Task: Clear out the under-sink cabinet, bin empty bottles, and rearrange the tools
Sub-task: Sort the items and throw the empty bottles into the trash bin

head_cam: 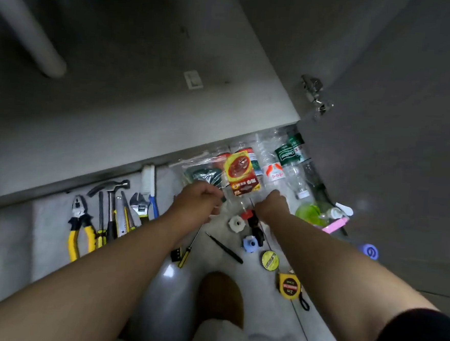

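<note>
**Both hands on a clear packet at the cabinet's mouth**

The left hand [200, 198] and right hand [273, 204] have their fingers curled in, pinching the lower edge of a crinkled clear plastic packet [241, 175] with a glossy yellow and red label. It hangs between them, just above the floor [258, 292] of pale, shiny tile.

Behind the packet, thin transparent bottles [291, 159] with green, red and white labels lie crowded against the foot of the open cabinet door [394, 129], a flat grey panel with a bright metal hinge [314, 94].

On a soft grey mat [49, 224] to the left, tools lie in a close row, heads toward the cabinet:
- yellow-handled pliers [80, 221]
- a steel claw hammer [111, 194]
- an adjustable wrench [139, 204]
- a white-bristled brush [148, 181] at the mat's far end

Loose on the tile under the forearms are a ribbed white plastic nut [236, 223], a pale blue nut [250, 243], a slim yellow-handled screwdriver [186, 253] and a boxy yellow tape measure [289, 285].

The cabinet floor [144, 85] is a smooth grey board with a straight front edge. A round white pipe [23, 23] slants down at its far left.
</note>
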{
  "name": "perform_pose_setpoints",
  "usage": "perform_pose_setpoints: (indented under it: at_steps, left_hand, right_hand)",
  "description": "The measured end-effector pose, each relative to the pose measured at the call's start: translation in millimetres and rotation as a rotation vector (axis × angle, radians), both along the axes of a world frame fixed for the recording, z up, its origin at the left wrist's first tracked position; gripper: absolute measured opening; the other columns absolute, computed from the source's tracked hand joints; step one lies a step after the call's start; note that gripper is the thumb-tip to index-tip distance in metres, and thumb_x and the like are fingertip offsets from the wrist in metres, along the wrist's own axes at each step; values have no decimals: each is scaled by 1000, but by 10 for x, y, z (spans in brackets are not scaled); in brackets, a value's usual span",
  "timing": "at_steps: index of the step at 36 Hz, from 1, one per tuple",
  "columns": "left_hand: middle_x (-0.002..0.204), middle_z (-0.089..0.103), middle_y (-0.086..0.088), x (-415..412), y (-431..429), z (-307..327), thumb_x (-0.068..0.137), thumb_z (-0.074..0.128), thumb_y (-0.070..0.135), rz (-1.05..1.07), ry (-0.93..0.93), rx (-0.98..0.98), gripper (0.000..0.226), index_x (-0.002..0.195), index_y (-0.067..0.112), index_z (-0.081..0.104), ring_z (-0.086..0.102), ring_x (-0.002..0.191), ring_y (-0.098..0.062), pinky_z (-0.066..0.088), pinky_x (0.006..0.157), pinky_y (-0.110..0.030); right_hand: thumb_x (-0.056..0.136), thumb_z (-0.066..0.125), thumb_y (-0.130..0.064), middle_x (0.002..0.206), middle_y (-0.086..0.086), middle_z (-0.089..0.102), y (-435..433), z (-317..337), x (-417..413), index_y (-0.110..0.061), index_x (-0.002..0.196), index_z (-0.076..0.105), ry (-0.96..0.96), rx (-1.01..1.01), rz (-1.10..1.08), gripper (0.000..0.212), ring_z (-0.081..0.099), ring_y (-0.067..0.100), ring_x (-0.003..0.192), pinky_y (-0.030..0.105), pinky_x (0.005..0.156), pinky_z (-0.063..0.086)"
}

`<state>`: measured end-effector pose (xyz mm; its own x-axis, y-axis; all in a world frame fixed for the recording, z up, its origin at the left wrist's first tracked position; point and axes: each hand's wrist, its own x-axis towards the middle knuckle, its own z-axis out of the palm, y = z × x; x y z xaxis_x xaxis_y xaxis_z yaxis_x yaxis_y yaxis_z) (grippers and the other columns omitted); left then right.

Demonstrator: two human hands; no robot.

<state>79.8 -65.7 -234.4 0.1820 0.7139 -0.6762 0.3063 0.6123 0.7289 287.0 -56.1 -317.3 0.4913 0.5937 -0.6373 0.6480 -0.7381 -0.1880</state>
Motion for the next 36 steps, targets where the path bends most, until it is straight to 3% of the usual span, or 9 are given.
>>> perform_pose_setpoints:
  at_steps: [6, 9, 12, 17, 21, 27, 31, 34, 36]
  left_hand:
    - [106, 72, -1, 143, 4, 26, 101, 55, 16, -49, -56, -30, 15, 102, 23, 69, 71, 95, -16, 55, 80, -32]
    - [105, 72, -3, 213, -9, 71, 100, 55, 15, -70, -66, -34, 15, 100, 22, 68, 69, 92, -15, 54, 75, -29]
    - [109, 71, -7, 267, -42, 101, 100, 56, 15, -72, -69, -41, 16, 110, 16, 69, 68, 91, -16, 54, 71, -26]
    - [111, 70, -7, 346, -95, 135, 99, 60, 20, -102, -66, -61, 15, 113, 17, 66, 69, 101, -22, 58, 86, -36]
    - [122, 68, 0, 395, -146, 158, 89, 73, 47, -107, -156, -83, 47, 129, 27, 58, 68, 108, -20, 56, 98, -46]
    - [117, 75, -1, 379, -149, 184, 61, 88, 59, 15, -368, -75, 83, 134, 34, 56, 74, 103, -24, 57, 95, -45]
    - [109, 77, -1, 300, -70, 123, 76, 86, 38, 141, -396, -16, 63, 132, 28, 57, 76, 95, -20, 61, 75, -34]
    - [116, 73, -1, 213, 9, 32, 82, 82, 35, 218, -331, 16, 57, 133, 30, 55, 74, 98, -20, 62, 81, -37]
    - [119, 70, -1, 143, 52, -43, 82, 83, 36, 255, -312, 21, 60, 133, 31, 53, 73, 100, -22, 62, 86, -43]
  right_hand:
    - [87, 64, -17, 110, 17, 69, 37, -42, 53, -2, 106, 63, 35, -14, -57, 25, 69, 30, 100, 32, 76, 56]
    - [86, 63, -16, 107, 20, 68, -25, 0, 74, 1, 107, 64, 99, -16, -137, 27, 68, 33, 100, 34, 74, 52]
    - [84, 57, -5, 92, 22, 59, -145, 175, 63, -1, 100, 57, 246, 46, -283, 17, 59, 30, 82, 33, 68, 42]
    - [91, 53, 1, 78, 16, 56, -489, 681, -6, -8, 94, 53, 505, 148, -557, 9, 56, 15, 39, 16, 39, 39]
    - [91, 57, 4, 82, 17, 56, -773, 1037, -119, -1, 80, 68, 700, 236, -550, 17, 51, 25, 75, 33, 70, 49]
    - [96, 61, -2, 95, 10, 70, -930, 1247, -247, -1, 117, 64, 946, 184, -411, 21, 63, 18, 81, 27, 78, 59]
    - [97, 59, -4, 113, 17, 73, -764, 1239, -222, -3, 119, 65, 912, 106, -287, 22, 70, 20, 94, 38, 93, 56]
    - [96, 57, -5, 115, 21, 71, -513, 1097, -170, -6, 115, 64, 821, 140, -307, 20, 70, 25, 98, 39, 89, 57]
    - [94, 59, -7, 113, 19, 67, -304, 927, -108, -8, 116, 61, 596, 199, -283, 22, 67, 26, 98, 45, 96, 55]
